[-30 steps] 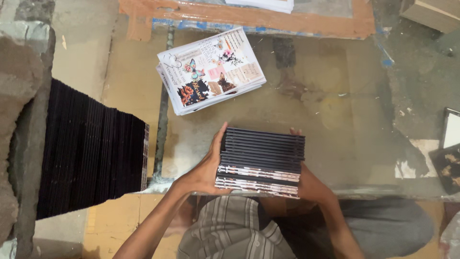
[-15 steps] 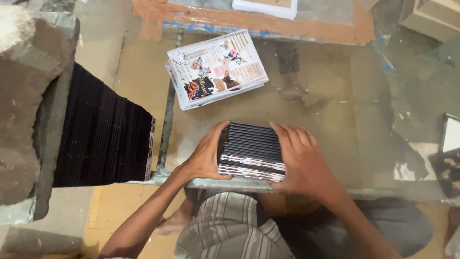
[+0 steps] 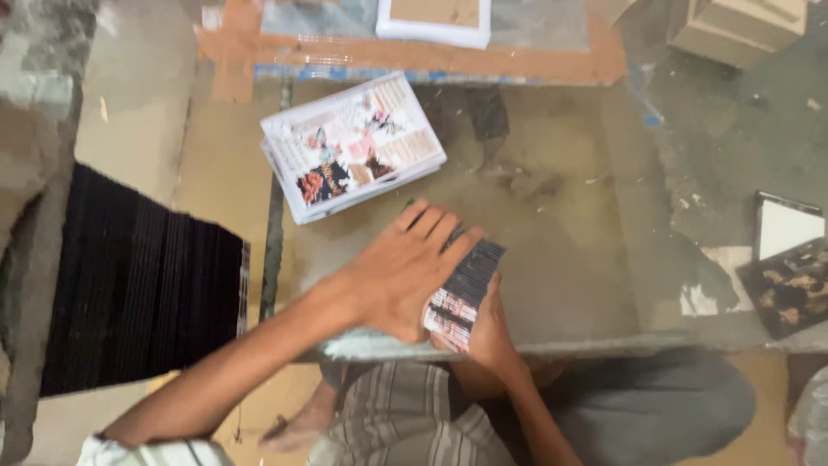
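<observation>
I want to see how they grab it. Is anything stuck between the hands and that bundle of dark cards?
Nothing visible. The left hand lies flat on the bundle; the right hand grips its near edge.
</observation>
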